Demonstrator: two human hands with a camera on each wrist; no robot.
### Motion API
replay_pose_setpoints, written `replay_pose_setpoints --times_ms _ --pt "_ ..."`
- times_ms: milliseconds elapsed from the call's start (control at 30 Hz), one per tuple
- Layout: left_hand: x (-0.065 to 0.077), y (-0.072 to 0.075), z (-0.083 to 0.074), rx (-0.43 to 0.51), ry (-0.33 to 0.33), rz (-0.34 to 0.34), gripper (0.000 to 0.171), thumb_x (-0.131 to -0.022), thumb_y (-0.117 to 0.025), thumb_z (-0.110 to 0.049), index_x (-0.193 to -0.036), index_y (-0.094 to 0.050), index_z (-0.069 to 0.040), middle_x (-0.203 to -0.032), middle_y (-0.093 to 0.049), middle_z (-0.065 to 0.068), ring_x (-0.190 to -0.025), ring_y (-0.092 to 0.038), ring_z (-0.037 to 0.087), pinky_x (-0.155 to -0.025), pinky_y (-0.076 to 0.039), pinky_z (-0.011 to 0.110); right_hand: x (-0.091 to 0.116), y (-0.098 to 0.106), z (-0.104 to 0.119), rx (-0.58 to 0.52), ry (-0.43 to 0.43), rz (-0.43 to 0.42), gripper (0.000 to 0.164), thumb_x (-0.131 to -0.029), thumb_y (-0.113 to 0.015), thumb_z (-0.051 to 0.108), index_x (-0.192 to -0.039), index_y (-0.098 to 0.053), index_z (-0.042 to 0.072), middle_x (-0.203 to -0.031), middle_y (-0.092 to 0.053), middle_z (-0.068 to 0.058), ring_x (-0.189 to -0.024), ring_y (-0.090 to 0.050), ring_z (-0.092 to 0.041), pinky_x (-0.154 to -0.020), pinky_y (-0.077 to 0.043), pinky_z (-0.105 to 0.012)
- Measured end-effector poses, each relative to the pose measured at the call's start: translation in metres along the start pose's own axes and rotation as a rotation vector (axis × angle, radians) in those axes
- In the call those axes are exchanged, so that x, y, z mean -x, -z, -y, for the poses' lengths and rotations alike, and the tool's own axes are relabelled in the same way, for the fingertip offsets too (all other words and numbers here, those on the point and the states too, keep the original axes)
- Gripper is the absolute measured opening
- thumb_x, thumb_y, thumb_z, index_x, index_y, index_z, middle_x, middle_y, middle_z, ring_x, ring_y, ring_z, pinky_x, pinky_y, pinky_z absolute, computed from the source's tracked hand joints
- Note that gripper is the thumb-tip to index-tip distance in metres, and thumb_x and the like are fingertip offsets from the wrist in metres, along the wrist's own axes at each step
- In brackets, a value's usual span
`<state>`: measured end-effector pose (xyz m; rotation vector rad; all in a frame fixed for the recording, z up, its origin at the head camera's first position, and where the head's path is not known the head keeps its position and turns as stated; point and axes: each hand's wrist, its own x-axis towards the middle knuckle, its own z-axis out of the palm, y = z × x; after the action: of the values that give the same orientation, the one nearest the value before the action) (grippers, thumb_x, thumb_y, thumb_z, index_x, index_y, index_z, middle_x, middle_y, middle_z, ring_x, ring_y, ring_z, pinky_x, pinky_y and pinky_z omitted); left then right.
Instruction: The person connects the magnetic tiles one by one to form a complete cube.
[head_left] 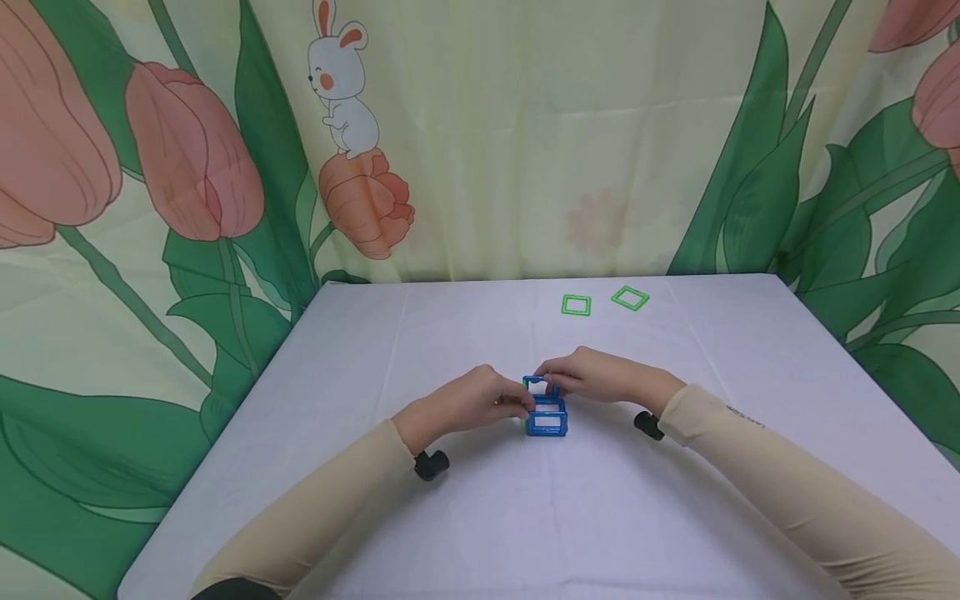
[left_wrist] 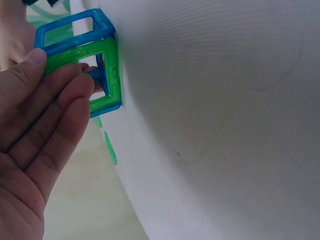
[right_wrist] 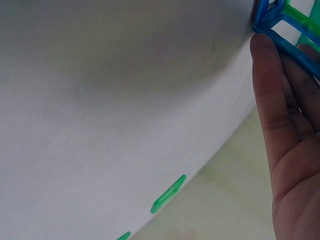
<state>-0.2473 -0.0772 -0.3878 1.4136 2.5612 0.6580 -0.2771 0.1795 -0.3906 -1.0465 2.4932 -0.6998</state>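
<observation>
A small box-like structure of blue magnetic tiles [head_left: 547, 432] and a green magnetic tile [left_wrist: 114, 75] stands on the table. My left hand [head_left: 480, 402] holds its left side, the thumb at the top edge and the fingers over the green frame. At the far end, my right hand [head_left: 600, 375] pinches a raised blue magnetic tile [head_left: 541, 379]. In the right wrist view its fingers [right_wrist: 267, 85] lie against a blue edge [right_wrist: 290, 48]; part of the grip is cut off by the frame.
Two loose green frame tiles, one squarish [head_left: 576, 312] and one turned like a diamond [head_left: 630, 298], lie near the back edge of the white-covered table [head_left: 450, 533]. Behind the table hangs a curtain [head_left: 510, 167] printed with tulips and a rabbit.
</observation>
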Motion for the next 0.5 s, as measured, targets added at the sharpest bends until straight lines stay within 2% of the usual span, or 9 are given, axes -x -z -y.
replay_pose_setpoints --times_ms 333,500 --pt "0.0005 -0.0019 0.0016 0.019 -0.005 -0.014 0.016 -0.096 -0.075 -0.015 -0.110 -0.080 -0.010 -0.102 -0.080 -0.001 -0.090 -0.071 0.000 -0.083 -0.055 0.013 0.0015 0.0022 -0.0015 0.015 0.011 0.002 0.033 -0.111 -0.048 0.022 -0.137 -0.064 0.011 -0.113 -0.076 0.000 -0.100 -0.073 -0.013 -0.098 -0.057 -0.042" --pt "-0.0004 -0.0022 0.0020 0.014 0.006 0.007 0.016 -0.098 -0.073 -0.016 -0.112 -0.079 -0.010 -0.104 -0.079 -0.001 -0.089 -0.069 -0.001 -0.083 -0.054 0.012 0.0019 0.0022 -0.0028 0.009 0.018 0.003 0.034 -0.111 -0.048 0.024 -0.137 -0.064 0.012 -0.114 -0.075 0.001 -0.100 -0.073 -0.012 -0.098 -0.057 -0.042"
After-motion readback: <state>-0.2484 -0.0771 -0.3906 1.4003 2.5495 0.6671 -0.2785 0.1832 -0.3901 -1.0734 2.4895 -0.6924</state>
